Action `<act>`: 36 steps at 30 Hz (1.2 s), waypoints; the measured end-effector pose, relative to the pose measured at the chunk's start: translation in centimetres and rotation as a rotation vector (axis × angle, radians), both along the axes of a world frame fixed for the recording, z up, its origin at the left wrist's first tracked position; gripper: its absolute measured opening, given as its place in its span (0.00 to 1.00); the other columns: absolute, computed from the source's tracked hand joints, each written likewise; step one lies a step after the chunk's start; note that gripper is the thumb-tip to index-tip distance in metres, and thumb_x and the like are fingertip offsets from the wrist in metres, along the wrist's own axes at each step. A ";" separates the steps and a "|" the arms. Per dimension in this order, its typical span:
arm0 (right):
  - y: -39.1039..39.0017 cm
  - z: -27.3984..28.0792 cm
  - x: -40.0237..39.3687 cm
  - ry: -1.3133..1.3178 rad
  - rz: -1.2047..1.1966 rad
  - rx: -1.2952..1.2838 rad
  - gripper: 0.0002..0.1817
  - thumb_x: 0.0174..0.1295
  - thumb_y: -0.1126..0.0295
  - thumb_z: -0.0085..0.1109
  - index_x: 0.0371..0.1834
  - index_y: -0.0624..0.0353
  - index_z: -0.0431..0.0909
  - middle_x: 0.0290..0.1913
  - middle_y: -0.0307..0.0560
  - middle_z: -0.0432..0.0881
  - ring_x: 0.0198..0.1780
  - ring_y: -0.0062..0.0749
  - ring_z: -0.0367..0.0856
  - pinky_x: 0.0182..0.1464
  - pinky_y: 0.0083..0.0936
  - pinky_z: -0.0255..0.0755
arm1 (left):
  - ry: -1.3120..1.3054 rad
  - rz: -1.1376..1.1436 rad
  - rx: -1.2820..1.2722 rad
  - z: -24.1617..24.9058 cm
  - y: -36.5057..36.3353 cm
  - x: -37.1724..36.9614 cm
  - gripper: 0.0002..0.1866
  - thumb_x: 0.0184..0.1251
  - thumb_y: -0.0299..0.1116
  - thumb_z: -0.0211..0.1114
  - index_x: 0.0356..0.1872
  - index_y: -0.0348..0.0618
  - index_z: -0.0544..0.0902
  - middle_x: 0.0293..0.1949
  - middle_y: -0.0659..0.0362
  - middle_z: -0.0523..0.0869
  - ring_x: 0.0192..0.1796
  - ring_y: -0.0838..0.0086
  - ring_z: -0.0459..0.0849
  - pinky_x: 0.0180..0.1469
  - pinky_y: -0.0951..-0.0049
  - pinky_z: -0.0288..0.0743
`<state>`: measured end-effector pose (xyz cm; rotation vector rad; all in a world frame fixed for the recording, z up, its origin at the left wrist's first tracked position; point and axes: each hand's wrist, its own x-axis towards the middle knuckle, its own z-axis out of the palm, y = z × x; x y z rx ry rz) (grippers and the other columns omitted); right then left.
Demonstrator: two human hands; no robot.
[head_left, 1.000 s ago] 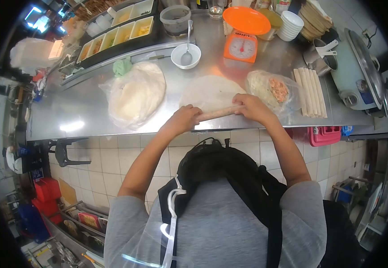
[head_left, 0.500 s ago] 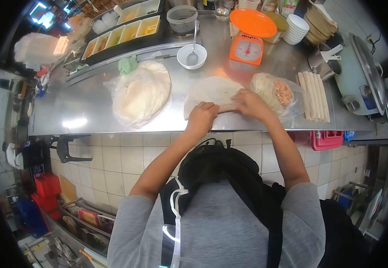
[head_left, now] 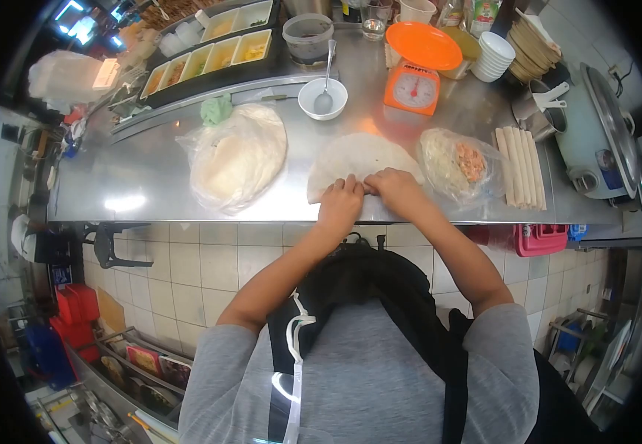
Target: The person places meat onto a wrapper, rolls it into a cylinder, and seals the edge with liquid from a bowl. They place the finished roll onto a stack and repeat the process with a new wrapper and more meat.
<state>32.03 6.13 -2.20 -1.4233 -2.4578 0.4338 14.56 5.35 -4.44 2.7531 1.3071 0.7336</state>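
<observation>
A thin round wrapper (head_left: 365, 152) lies on the steel counter, its near edge folded over a filling that my fingers mostly hide. My left hand (head_left: 341, 203) presses on the fold with its fingers together. Close beside it, my right hand (head_left: 397, 192) has its fingers curled on the same fold. Right of the wrapper is a plastic bag of shredded filling (head_left: 454, 163), part pale, part orange. Several finished rolls (head_left: 521, 169) lie side by side farther right. To the left, a stack of wrappers (head_left: 240, 159) sits in clear plastic.
A white bowl (head_left: 311, 107) with a spoon stands behind the wrapper. An orange scale (head_left: 410, 96) is at the back, near stacked white bowls (head_left: 493, 55). A tray of compartments (head_left: 221, 53) stands back left, a large cooker (head_left: 595, 140) at the right.
My right hand has moved left, now close against my left hand. The fold is largely covered by my fingers. The view has shifted slightly.
</observation>
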 end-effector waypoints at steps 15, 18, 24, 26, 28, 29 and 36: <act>0.4 -0.4 -0.4 -0.019 0.089 0.286 0.07 0.52 0.74 0.53 0.33 0.58 0.77 0.33 0.46 0.78 0.42 0.39 0.80 0.42 0.33 0.75 | 0.245 0.071 0.209 0.5 1.0 0.8 0.04 0.52 0.28 0.58 0.30 0.42 0.78 0.27 0.58 0.79 0.37 0.67 0.80 0.51 0.62 0.71; 0.9 -0.7 -0.4 -0.152 0.097 0.223 0.06 0.52 0.74 0.53 0.33 0.60 0.77 0.38 0.48 0.77 0.44 0.39 0.79 0.44 0.35 0.75 | 0.281 0.070 0.120 -0.3 1.3 1.0 0.04 0.52 0.28 0.58 0.29 0.43 0.78 0.29 0.58 0.79 0.38 0.67 0.80 0.51 0.62 0.71; 1.6 -0.3 -0.3 0.050 0.044 0.101 0.09 0.55 0.73 0.54 0.37 0.60 0.79 0.47 0.52 0.76 0.52 0.44 0.73 0.49 0.35 0.73 | 0.302 0.078 0.100 0.3 2.2 0.5 0.07 0.53 0.28 0.58 0.34 0.41 0.79 0.29 0.58 0.79 0.39 0.67 0.81 0.54 0.60 0.69; 3.2 0.5 -0.6 0.122 -0.002 0.128 0.11 0.54 0.73 0.57 0.41 0.60 0.79 0.49 0.53 0.75 0.53 0.47 0.73 0.51 0.35 0.72 | 0.324 0.067 0.093 0.5 2.4 0.2 0.09 0.54 0.28 0.58 0.37 0.40 0.79 0.29 0.58 0.79 0.38 0.67 0.81 0.55 0.59 0.69; 6.6 1.4 -1.4 0.189 -0.074 0.171 0.14 0.56 0.68 0.60 0.46 0.59 0.80 0.53 0.54 0.74 0.57 0.50 0.71 0.56 0.37 0.69 | 0.265 0.066 0.065 0.2 2.4 0.3 0.14 0.56 0.29 0.57 0.44 0.39 0.78 0.31 0.57 0.79 0.41 0.65 0.81 0.58 0.55 0.68; 8.7 1.6 -2.2 0.185 -0.092 0.189 0.15 0.59 0.64 0.60 0.47 0.58 0.80 0.55 0.53 0.73 0.61 0.51 0.68 0.59 0.39 0.66 | 0.268 0.079 0.067 0.2 2.1 0.3 0.14 0.56 0.29 0.57 0.44 0.39 0.78 0.31 0.57 0.79 0.41 0.65 0.81 0.58 0.55 0.68; 15.4 1.4 -8.2 -0.138 -0.103 0.305 0.20 0.64 0.48 0.53 0.43 0.50 0.85 0.64 0.51 0.69 0.67 0.48 0.62 0.65 0.51 0.56 | 0.194 0.072 0.065 0.0 -0.8 -0.9 0.23 0.63 0.33 0.57 0.59 0.37 0.71 0.59 0.47 0.74 0.66 0.54 0.69 0.66 0.47 0.58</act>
